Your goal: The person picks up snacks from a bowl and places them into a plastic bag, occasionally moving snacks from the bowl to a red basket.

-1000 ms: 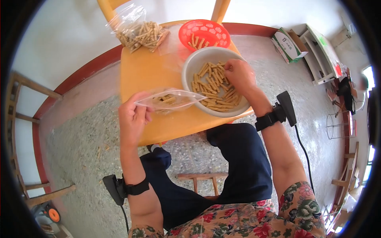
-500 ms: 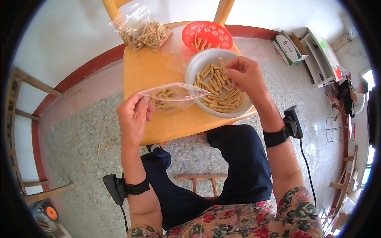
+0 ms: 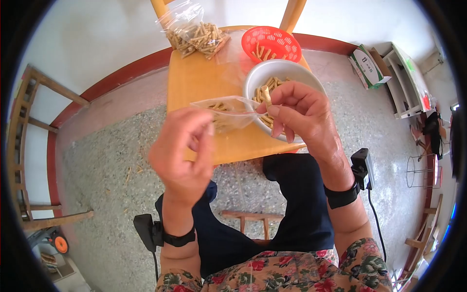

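My right hand (image 3: 306,112) pinches a short tan stick (image 3: 266,93) upright between thumb and fingers, in front of the grey bowl (image 3: 316,80). The right end of a clear zip bag (image 3: 233,117) meets those same fingertips; whether they grip it too is hard to see. Several tan sticks lie inside the bag. Nearer the camera, my left hand (image 3: 182,153) is slightly blurred, its fingers curled with thumb and forefinger apart and nothing visible between them. It looks off the bag's left corner. More sticks (image 3: 275,82) fill the bowl, partly hidden by my right hand.
Everything rests on a yellow wooden chair seat (image 3: 194,78). At its back are a filled clear bag of sticks (image 3: 202,39) and a red perforated basket (image 3: 272,39) holding a few sticks. A cardboard box (image 3: 367,68) stands on the floor beyond, by a white cabinet (image 3: 401,80).
My left hand has come off the bag's corner and moved nearer the camera. My right hand has brought a stick from over the bowl left to the bag's right end. The view has shifted slightly.
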Demonstrator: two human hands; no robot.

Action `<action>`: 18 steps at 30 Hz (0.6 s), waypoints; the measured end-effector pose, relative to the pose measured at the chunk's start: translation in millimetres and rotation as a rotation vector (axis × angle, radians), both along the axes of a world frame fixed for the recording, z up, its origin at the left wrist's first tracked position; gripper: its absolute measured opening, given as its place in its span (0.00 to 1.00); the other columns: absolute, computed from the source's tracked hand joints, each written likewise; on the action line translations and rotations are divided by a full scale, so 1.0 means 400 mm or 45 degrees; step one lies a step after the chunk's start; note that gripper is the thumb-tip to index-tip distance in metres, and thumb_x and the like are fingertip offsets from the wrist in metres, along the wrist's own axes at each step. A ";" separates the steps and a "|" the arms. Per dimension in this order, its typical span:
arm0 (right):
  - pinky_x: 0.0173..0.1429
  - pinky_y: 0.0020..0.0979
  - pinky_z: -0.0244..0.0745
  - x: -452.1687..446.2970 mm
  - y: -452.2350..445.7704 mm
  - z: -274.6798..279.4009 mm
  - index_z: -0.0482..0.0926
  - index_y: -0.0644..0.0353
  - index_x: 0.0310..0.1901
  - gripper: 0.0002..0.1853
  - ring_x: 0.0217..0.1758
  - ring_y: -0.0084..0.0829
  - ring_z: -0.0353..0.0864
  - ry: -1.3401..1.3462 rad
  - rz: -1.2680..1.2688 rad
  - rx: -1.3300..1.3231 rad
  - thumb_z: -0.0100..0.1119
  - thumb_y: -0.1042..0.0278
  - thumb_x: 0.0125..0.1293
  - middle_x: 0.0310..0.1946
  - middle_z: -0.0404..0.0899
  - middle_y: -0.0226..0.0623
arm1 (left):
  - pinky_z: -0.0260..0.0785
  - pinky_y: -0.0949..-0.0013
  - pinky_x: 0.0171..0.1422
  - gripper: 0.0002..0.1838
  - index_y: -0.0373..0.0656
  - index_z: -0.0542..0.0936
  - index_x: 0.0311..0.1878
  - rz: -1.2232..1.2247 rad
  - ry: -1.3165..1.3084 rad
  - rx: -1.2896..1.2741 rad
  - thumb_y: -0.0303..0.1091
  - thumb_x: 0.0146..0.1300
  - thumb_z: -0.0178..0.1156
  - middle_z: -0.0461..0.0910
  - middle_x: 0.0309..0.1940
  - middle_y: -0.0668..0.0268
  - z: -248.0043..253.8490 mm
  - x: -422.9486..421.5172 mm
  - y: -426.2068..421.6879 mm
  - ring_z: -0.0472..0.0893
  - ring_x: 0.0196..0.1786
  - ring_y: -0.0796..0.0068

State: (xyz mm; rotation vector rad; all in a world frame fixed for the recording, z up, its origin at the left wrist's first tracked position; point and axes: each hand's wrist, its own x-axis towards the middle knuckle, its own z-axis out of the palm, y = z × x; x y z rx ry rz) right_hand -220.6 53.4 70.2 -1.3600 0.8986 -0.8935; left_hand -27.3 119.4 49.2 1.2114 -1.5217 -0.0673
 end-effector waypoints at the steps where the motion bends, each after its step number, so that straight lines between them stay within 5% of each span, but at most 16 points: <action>1: 0.17 0.14 0.60 0.000 0.002 0.001 0.74 0.65 0.35 0.06 0.22 0.14 0.76 0.015 0.012 0.001 0.59 0.74 0.58 0.26 0.78 0.30 | 0.67 0.73 0.27 0.12 0.37 0.76 0.38 -0.050 -0.084 0.000 0.15 0.48 0.58 0.76 0.28 0.61 0.003 -0.020 0.000 0.76 0.25 0.71; 3: 0.17 0.14 0.60 0.004 0.002 0.005 0.74 0.65 0.36 0.06 0.22 0.15 0.76 0.027 0.027 -0.016 0.59 0.74 0.58 0.27 0.78 0.30 | 0.71 0.64 0.34 0.15 0.36 0.76 0.40 -0.146 -0.170 0.081 0.15 0.45 0.58 0.76 0.33 0.58 -0.009 -0.046 -0.001 0.78 0.31 0.56; 6: 0.17 0.14 0.60 0.018 -0.001 0.012 0.74 0.64 0.36 0.07 0.22 0.15 0.76 0.041 0.061 -0.031 0.59 0.73 0.58 0.27 0.78 0.30 | 0.71 0.70 0.31 0.18 0.37 0.76 0.43 -0.053 -0.345 0.113 0.13 0.46 0.56 0.77 0.37 0.59 -0.034 -0.056 -0.014 0.79 0.32 0.64; 11: 0.17 0.13 0.61 0.043 -0.015 0.003 0.73 0.64 0.35 0.03 0.21 0.14 0.76 0.100 0.156 -0.052 0.55 0.76 0.60 0.33 0.81 0.36 | 0.71 0.65 0.35 0.19 0.36 0.76 0.42 0.020 -0.381 0.024 0.15 0.43 0.58 0.76 0.39 0.58 -0.039 -0.043 -0.030 0.78 0.34 0.58; 18: 0.18 0.17 0.63 0.079 -0.032 -0.041 0.72 0.67 0.36 0.06 0.17 0.16 0.73 0.152 0.163 -0.088 0.56 0.74 0.59 0.29 0.78 0.33 | 0.68 0.68 0.30 0.10 0.36 0.76 0.33 -0.053 -0.431 0.234 0.13 0.47 0.56 0.73 0.30 0.60 -0.018 -0.010 -0.013 0.76 0.28 0.60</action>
